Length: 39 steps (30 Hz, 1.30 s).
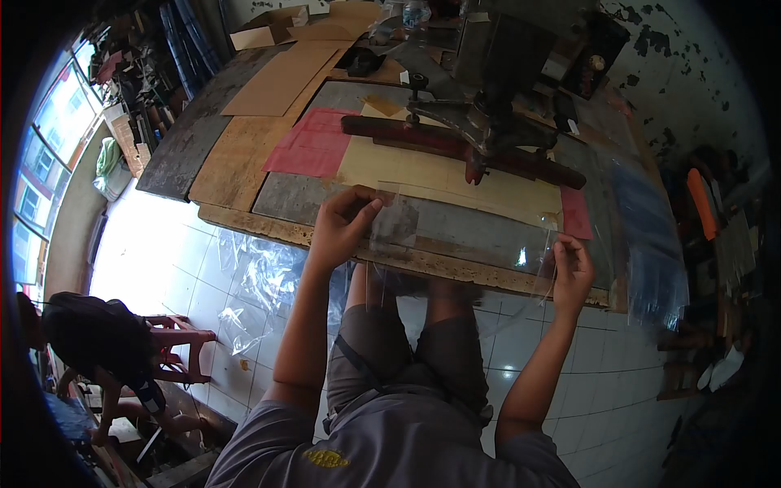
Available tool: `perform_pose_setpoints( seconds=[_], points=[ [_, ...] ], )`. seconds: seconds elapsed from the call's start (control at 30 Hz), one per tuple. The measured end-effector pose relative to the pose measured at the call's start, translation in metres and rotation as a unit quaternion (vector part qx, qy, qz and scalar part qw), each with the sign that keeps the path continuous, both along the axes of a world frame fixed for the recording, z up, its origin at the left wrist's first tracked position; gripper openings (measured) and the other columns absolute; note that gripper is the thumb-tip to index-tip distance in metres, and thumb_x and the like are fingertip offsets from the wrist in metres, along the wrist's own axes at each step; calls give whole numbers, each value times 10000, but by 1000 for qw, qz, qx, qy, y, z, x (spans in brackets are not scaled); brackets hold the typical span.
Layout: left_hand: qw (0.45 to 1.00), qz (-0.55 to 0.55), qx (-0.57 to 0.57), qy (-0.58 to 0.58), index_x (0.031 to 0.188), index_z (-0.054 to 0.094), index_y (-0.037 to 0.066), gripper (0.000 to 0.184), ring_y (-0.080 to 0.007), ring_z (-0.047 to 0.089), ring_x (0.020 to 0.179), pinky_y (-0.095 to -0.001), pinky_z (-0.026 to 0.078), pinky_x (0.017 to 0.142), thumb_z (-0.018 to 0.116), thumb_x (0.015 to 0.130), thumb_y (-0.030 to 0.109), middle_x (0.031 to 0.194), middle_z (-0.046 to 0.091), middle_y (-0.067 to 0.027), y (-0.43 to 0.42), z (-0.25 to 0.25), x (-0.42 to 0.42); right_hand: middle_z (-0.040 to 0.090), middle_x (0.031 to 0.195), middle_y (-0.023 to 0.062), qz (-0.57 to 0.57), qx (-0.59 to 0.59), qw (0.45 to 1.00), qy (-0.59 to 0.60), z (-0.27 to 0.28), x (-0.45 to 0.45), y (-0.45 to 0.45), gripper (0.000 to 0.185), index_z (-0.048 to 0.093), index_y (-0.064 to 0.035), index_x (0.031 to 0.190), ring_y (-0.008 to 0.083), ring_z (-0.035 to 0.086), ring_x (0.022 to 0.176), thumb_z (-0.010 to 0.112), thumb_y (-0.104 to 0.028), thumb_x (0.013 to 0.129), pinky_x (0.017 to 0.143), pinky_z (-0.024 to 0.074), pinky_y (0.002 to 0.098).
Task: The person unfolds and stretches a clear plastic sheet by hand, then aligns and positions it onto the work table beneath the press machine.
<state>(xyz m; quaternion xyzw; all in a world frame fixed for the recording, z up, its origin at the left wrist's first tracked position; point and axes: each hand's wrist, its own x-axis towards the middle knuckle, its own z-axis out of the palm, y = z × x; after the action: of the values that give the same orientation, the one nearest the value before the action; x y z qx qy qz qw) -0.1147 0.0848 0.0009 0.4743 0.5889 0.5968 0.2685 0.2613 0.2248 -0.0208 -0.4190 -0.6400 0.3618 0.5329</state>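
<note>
A clear plastic sheet (464, 236) stretches between my two hands at the front edge of the workbench. My left hand (348, 224) pinches its upper left corner between thumb and fingertips. At the sheet's right end, my right hand (573, 268) is closed on the other corner. Beyond the sheet lies a pale yellow sheet (407, 167), with a red piece (309, 144) at its left and another red piece (576, 213) at its right. Above these stands a dark metal press (488, 122) with a long bar (455, 150).
Cardboard (281, 77) lies at the bench's back left. Clear plastic sheets (651, 236) hang over its right side. More plastic (264, 272) is at the lower left. A person (98, 333) is beside a red stool (183, 346) at far left.
</note>
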Motion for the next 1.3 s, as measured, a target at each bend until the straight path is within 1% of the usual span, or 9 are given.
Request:
perform_pose_setpoints(
  seconds=[0.17,0.27,0.67,0.77,0.87,0.97,1.07,1.17,1.3],
  points=[
    [1000,-5,27,-14,1037,695,-24,151,-107,685,974,-271,519,882,667,995,118,1016,765,-68,1,-1,1,653,937,-24,7,-9,1000,19,-3,1,2,188,691,11,1124,39,574,829,701,-136,1006,737,453,205],
    [1000,0,6,-9,1039,697,-27,156,-107,687,964,-273,524,866,665,996,120,1015,766,-71,1,0,1,652,938,-21,7,-11,1000,21,-4,1,2,192,691,13,1124,38,572,826,702,-139,1007,735,452,204],
    [1000,-4,19,1,1032,697,-22,162,-85,670,907,-256,519,807,665,1002,133,978,761,-51,2,-3,0,654,931,-14,6,-12,1000,19,-5,2,3,183,692,14,1128,44,576,808,698,-122,1005,722,458,211],
    [1000,-5,5,-8,1030,696,-19,169,-83,670,884,-255,519,781,670,1002,146,968,762,-50,2,-5,-2,654,924,-14,8,-6,1000,13,-3,1,2,178,692,15,1125,44,578,807,696,-117,1004,722,459,212],
    [1000,7,26,10,1029,695,-17,178,-83,670,852,-254,518,748,676,1001,158,948,762,-51,2,-5,0,655,923,-13,13,0,1000,17,-4,1,3,177,691,15,1123,44,581,810,695,-117,1005,724,460,212],
    [1000,8,18,-8,1030,694,-18,191,-89,678,855,-254,520,755,681,999,170,932,762,-54,3,-6,1,655,924,-13,12,-7,1000,24,-5,2,3,177,691,15,1123,44,583,815,694,-118,1007,729,461,212],
    [1000,6,7,-7,1032,698,-21,208,-89,679,871,-255,521,779,688,998,183,924,761,-54,2,-5,0,654,926,-14,11,-11,1000,23,-4,1,2,177,691,15,1125,44,584,820,692,-119,1008,732,460,211],
    [1000,8,21,3,1042,704,-22,221,-89,677,873,-257,523,789,695,997,193,927,762,-56,3,-7,-1,653,928,-16,9,-11,1000,22,-4,1,2,179,690,15,1127,43,582,823,692,-120,1009,733,459,209],
    [1000,11,16,0,1051,711,-19,221,-82,668,859,-254,519,774,697,997,195,919,759,-53,4,-8,-1,653,927,-19,6,-9,1000,23,-3,0,2,180,693,10,1130,40,578,821,695,-122,1008,730,455,208]
  ],
)
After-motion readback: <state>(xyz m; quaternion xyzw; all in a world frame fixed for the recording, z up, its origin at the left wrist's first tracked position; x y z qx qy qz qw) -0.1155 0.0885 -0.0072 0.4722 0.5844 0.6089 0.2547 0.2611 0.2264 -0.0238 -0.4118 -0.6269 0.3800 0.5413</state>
